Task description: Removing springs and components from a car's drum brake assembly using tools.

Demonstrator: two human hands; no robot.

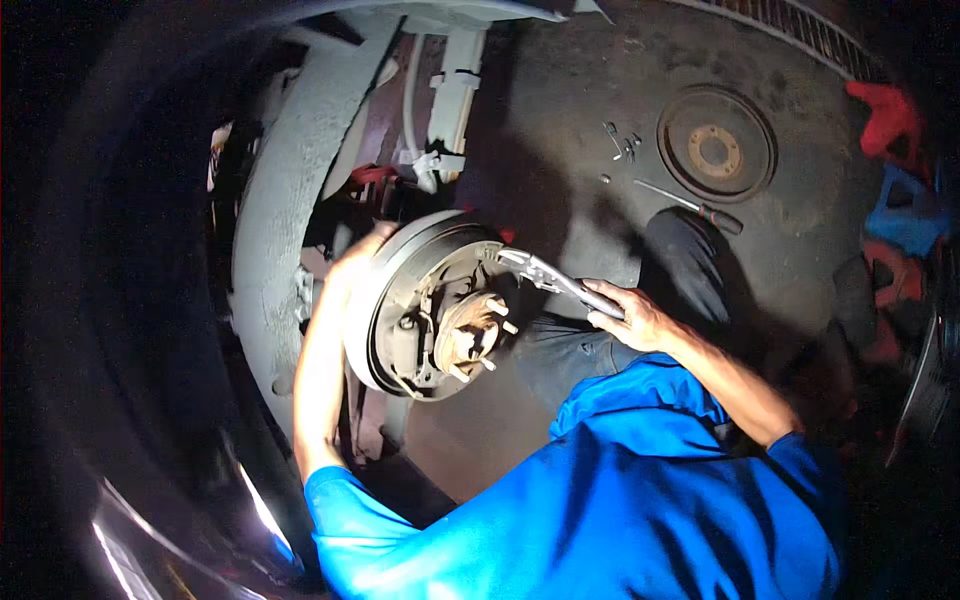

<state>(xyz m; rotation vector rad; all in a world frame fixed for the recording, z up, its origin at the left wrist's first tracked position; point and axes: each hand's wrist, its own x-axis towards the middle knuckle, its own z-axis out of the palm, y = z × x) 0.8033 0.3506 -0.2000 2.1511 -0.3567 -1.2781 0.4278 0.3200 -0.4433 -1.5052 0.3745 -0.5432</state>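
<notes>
In front of me is an exposed drum brake (403, 335), its curved shoes set around a wheel hub (465, 335) with bare studs. My right hand (640, 318) is wrapped round the handles of locking pliers (560, 280). The jaws of the pliers meet the upper right edge of the brake, by the end of a shoe; I cannot tell exactly what they grip. My left hand (368, 252) reaches round the far left side of the brake. Its fingers are hidden behind the backing plate.
A rusty brake drum (714, 150) lies on the dark floor at upper right. Near it are a screwdriver (715, 218) and several small metal parts (622, 142). Red (890, 125) and blue (905, 215) objects stand along the right. The car's body panel (285, 170) rises at left.
</notes>
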